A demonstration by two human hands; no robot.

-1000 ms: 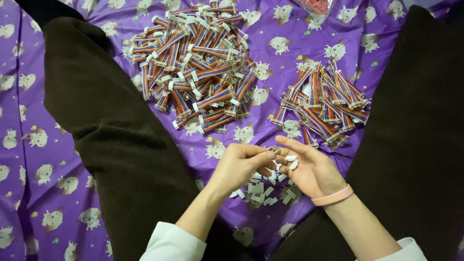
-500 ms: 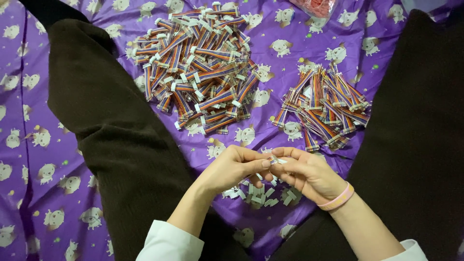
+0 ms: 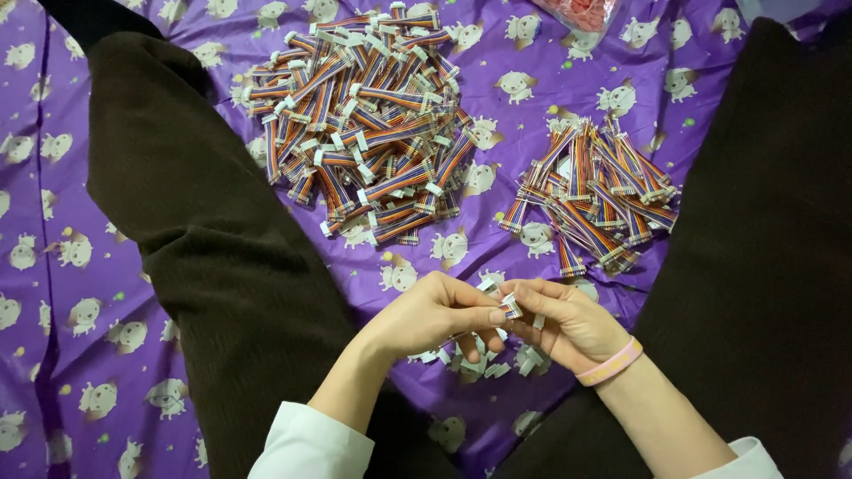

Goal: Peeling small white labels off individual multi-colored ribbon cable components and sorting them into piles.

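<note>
On the purple sheet (image 3: 444, 53), left hand (image 3: 426, 318) and right hand (image 3: 572, 324) pinch one ribbon cable (image 3: 511, 307).

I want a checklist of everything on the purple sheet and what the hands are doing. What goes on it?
Surface: purple sheet printed with small cartoon animals, spread between the person's dark-trousered legs.
Job's things: short ribbon cable piece with a white connector, pinched between both hands.
Clutter: small white connectors scattered under the hands; a red bag at the top edge, contents unclear.
Grippers: left hand and right hand, fingertips meeting on the piece; pink band on the right wrist.
Cables: large pile of rainbow ribbon cables with white ends; smaller pile to its right.
Surroundings: nothing seen beyond the sheet.
</note>
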